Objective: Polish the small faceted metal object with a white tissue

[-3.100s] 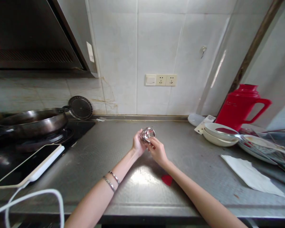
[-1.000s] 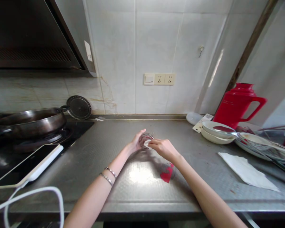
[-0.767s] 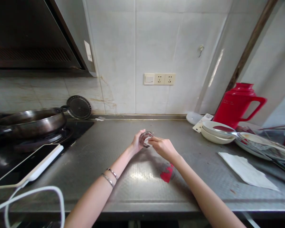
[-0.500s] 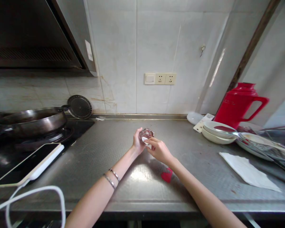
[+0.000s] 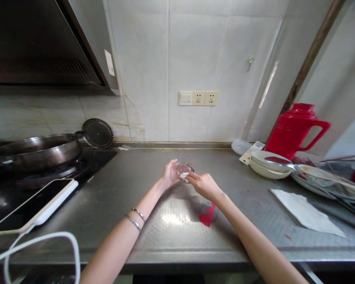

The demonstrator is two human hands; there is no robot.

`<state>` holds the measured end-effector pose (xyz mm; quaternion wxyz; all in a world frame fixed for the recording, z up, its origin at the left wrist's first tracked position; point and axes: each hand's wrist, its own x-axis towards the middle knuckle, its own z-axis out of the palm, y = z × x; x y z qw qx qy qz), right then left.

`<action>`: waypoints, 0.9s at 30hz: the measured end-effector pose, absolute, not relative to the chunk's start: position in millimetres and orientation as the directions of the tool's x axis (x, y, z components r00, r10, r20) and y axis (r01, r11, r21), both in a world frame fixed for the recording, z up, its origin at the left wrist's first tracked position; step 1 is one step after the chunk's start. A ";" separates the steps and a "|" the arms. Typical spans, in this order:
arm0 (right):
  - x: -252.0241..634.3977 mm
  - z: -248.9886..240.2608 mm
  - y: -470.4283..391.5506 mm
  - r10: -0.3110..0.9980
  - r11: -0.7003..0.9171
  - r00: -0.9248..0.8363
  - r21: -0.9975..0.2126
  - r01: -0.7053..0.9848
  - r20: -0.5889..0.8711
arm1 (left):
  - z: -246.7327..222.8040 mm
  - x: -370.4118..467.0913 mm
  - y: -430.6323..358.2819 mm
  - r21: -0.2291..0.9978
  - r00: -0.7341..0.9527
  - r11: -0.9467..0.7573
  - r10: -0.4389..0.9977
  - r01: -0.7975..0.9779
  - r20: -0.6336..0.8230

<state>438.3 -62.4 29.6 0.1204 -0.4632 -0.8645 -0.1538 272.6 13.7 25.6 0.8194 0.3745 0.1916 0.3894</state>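
Observation:
Over the middle of the counter, my left hand (image 5: 169, 173) holds a small clear round glass (image 5: 185, 166) from its left side. Its mouth is tilted towards me, and the fingers behind it are partly hidden. My right hand (image 5: 205, 185) pinches a small white piece of tissue (image 5: 184, 175) at the near inside of the glass, with fingers at the rim. Below my right wrist lies a red-patterned wrapper or packet (image 5: 206, 219), partly see-through, on the steel counter (image 5: 154, 244).
At left, a steel pan (image 5: 41, 152) sits on the stove, with a phone (image 5: 32, 205) and white cable (image 5: 47, 236) nearer. On the right are stacked bowls (image 5: 269, 169), a red thermos (image 5: 292, 128), dishes (image 5: 316, 185) with utensils, and a white paper towel (image 5: 307, 213).
The glass has shifted slightly right and tilted more, so more of its mouth shows. My left hand has turned a little and shows more palm. My right hand has moved slightly right with the tissue.

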 end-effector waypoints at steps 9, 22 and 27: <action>430.2 29.1 -63.3 0.710 0.583 -0.645 0.276 0.764 0.284 | 21.0 271.9 23.4 0.913 0.471 0.398 0.823 -0.084 -0.316; 414.8 26.1 -61.4 0.775 0.344 -0.383 0.174 0.923 0.503 | 24.9 281.1 14.3 0.807 0.415 0.350 0.898 -0.476 -0.145; 398.3 15.1 -59.2 0.830 0.348 -0.272 -0.073 0.935 0.487 | 27.1 286.4 8.4 0.745 0.279 0.309 0.945 -0.591 -0.171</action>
